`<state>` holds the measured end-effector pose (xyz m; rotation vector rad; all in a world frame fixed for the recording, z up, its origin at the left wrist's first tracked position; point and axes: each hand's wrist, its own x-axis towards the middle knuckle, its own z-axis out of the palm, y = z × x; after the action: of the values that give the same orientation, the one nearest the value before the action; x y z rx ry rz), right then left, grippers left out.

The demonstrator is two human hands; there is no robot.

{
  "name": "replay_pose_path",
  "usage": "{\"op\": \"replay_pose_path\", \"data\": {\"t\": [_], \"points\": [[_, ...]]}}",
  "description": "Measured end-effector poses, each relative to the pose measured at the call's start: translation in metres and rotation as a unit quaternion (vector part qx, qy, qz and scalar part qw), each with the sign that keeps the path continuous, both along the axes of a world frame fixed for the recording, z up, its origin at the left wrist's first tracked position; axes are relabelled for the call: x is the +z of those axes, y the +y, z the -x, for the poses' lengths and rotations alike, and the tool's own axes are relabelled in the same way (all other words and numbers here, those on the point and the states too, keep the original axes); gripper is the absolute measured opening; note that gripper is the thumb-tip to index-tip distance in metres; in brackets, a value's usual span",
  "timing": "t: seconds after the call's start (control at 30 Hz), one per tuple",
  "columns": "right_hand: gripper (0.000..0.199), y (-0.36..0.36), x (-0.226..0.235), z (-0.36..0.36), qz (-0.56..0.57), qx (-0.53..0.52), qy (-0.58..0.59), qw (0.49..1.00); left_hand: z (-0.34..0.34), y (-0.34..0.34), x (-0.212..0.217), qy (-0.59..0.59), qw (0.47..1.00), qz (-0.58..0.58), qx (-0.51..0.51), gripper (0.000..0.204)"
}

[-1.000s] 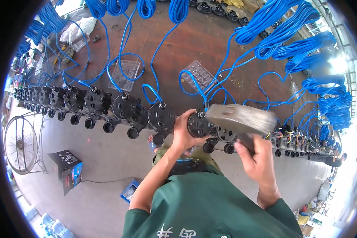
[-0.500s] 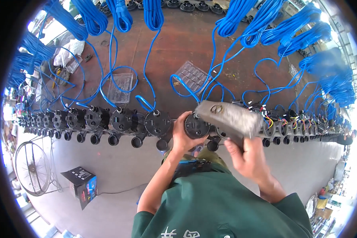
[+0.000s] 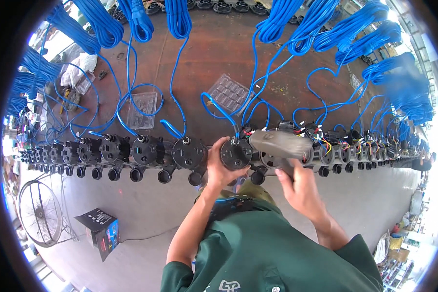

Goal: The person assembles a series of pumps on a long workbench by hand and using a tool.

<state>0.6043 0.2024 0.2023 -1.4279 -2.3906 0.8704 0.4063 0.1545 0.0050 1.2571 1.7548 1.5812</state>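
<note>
My left hand (image 3: 220,168) is wrapped round the side of a black round motor housing (image 3: 236,155), fingers behind it and thumb along its lower edge. A blue cable (image 3: 227,118) enters the top of that housing. My right hand (image 3: 301,191) grips the handle of a mallet with a worn grey-brown head (image 3: 282,144). The head is smeared by motion and hangs just right of the held housing, hiding part of the neighbouring open housing. Another capped black housing (image 3: 189,153) stands to the left.
A long row of black housings runs along the bench edge; those at right show coloured wires (image 3: 328,146). Coiled blue cables (image 3: 179,19) hang along the far side. Clear plastic trays (image 3: 228,94) lie on the brown bench (image 3: 199,63). A fan (image 3: 40,213) and box (image 3: 102,231) stand lower left.
The mallet head has shifted slightly right of the held housing and lies more level. My left hand keeps its hold on the housing. The whole view has shifted a little.
</note>
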Motion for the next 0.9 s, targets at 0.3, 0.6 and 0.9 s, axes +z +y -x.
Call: {"op": "replay_pose_path", "data": {"t": [0.3,0.6,0.9], "points": [[0.031,0.010,0.034,0.017,0.095,0.010,0.094,0.991,0.003,-0.002,-0.003,0.000,1.000,-0.007,0.007,0.101],[0.038,-0.003,-0.041,0.041,0.083,0.096,-0.046,0.991,0.001,0.001,-0.028,-0.076,0.996,0.000,-0.045,0.096],[0.034,-0.004,-0.018,-0.057,0.086,0.006,0.140,0.986,-0.025,-0.073,-0.036,0.135,0.962,0.235,-0.021,0.091]]}}
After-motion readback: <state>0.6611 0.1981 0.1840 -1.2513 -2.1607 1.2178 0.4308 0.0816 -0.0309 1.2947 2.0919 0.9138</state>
